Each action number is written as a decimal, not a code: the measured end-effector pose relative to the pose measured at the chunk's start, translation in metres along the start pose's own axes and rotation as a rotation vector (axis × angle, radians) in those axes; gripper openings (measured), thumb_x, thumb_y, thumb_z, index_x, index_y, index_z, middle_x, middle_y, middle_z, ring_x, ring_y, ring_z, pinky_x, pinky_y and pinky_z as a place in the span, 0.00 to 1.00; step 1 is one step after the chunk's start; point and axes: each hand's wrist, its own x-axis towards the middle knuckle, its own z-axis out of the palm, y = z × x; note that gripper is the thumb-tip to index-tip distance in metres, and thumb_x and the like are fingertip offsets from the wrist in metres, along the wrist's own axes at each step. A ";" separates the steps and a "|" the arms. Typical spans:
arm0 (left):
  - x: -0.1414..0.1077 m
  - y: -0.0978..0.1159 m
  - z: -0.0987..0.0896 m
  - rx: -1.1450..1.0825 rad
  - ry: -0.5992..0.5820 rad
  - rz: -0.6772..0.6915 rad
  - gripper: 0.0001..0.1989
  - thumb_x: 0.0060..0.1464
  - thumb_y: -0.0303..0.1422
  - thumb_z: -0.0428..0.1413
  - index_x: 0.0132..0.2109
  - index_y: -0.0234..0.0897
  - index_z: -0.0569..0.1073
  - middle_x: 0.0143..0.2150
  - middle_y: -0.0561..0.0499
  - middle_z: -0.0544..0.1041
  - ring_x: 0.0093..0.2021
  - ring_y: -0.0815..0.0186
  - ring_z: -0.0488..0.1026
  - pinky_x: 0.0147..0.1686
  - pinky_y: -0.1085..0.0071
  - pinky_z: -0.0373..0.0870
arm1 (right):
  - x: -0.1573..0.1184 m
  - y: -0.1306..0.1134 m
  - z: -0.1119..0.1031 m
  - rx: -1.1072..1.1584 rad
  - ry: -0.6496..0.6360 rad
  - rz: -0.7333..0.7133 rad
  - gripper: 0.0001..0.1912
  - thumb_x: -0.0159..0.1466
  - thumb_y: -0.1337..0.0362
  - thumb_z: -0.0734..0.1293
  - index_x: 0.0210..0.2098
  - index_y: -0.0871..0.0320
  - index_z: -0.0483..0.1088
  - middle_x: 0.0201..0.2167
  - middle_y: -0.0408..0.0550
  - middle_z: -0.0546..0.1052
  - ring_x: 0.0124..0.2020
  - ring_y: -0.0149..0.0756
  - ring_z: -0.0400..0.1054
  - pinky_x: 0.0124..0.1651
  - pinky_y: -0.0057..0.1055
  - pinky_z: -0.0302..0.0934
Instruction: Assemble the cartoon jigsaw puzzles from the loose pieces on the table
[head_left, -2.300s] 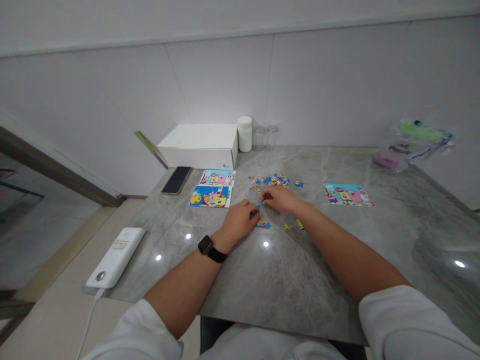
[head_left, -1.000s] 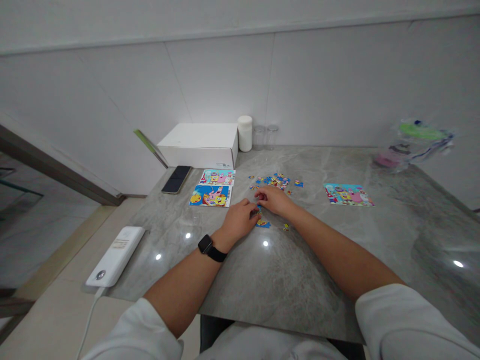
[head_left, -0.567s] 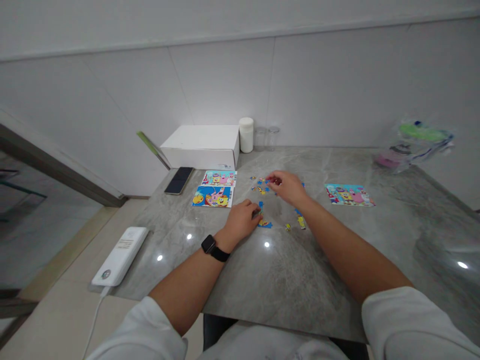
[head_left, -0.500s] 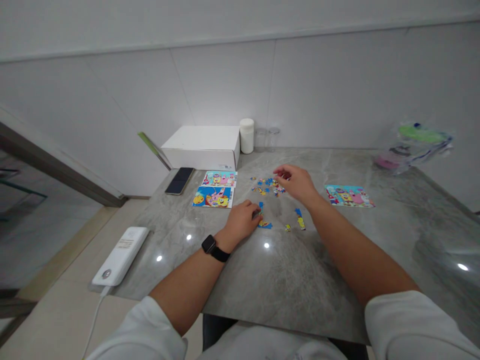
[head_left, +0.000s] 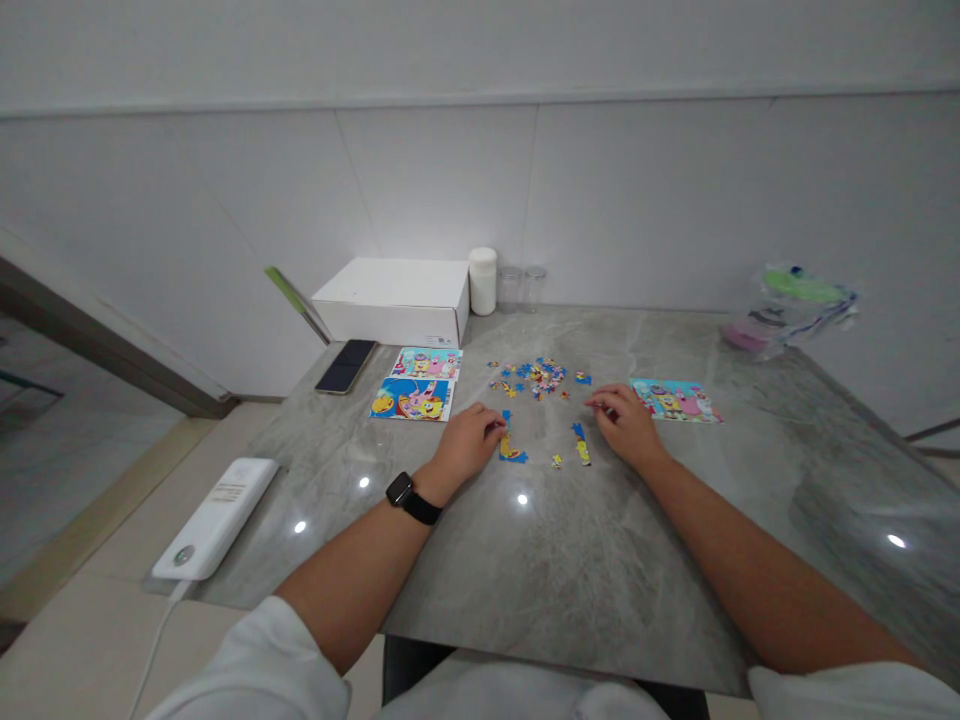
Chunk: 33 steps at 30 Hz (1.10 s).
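Beside the L-shaped strip of joined puzzle pieces (head_left: 511, 456), my left hand (head_left: 469, 440) lies on the table, its fingers curled with the tips at the strip's left edge. My right hand (head_left: 626, 425) is closed in a pinch, up and to the right of a short upright strip of blue and yellow puzzle pieces (head_left: 582, 446). Whatever lies between its fingertips is too small to make out. One yellow puzzle piece (head_left: 556, 461) sits alone between the strips. Farther back is a pile of loose puzzle pieces (head_left: 543, 375), with a blue puzzle piece (head_left: 583, 378) off to its right.
Cartoon picture cards (head_left: 411, 398) lie left of the pieces, and another picture card (head_left: 667, 402) lies partly behind my right hand. A phone (head_left: 346, 366), white box (head_left: 390, 300), white bottle (head_left: 483, 282), clear jars (head_left: 534, 288), plastic bag (head_left: 787, 310) and white power bank (head_left: 217, 520) surround them.
My right hand has drawn back from the loose pile to the right strip, fingers pinched. A blue piece now shows right of the pile. My left hand stays by the L-shaped strip; the view has shifted slightly.
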 end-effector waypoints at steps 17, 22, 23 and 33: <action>0.072 0.010 -0.034 0.040 0.158 0.021 0.11 0.65 0.38 0.59 0.50 0.40 0.81 0.45 0.49 0.81 0.42 0.63 0.74 0.48 0.66 0.72 | 0.002 -0.006 -0.001 0.169 0.010 0.057 0.15 0.66 0.69 0.63 0.49 0.54 0.76 0.53 0.53 0.72 0.39 0.36 0.72 0.45 0.36 0.73; 0.144 0.007 -0.023 0.274 -0.035 -0.040 0.14 0.65 0.39 0.58 0.51 0.37 0.82 0.49 0.45 0.82 0.50 0.59 0.76 0.52 0.66 0.71 | 0.002 -0.005 0.001 0.199 -0.029 0.039 0.15 0.66 0.70 0.63 0.48 0.54 0.76 0.53 0.53 0.72 0.39 0.35 0.72 0.43 0.35 0.72; 0.154 0.006 -0.017 0.285 -0.049 -0.048 0.14 0.64 0.38 0.59 0.51 0.36 0.82 0.48 0.44 0.82 0.49 0.58 0.76 0.52 0.66 0.71 | 0.001 -0.006 0.001 0.196 -0.034 0.032 0.15 0.66 0.71 0.63 0.48 0.54 0.76 0.53 0.52 0.72 0.39 0.35 0.72 0.43 0.35 0.72; 0.192 -0.021 0.016 0.309 -0.163 -0.015 0.12 0.58 0.37 0.65 0.46 0.38 0.85 0.47 0.44 0.82 0.47 0.59 0.76 0.50 0.68 0.71 | 0.004 -0.003 0.006 0.196 -0.040 -0.024 0.15 0.65 0.72 0.63 0.46 0.53 0.78 0.52 0.52 0.73 0.43 0.38 0.72 0.48 0.37 0.71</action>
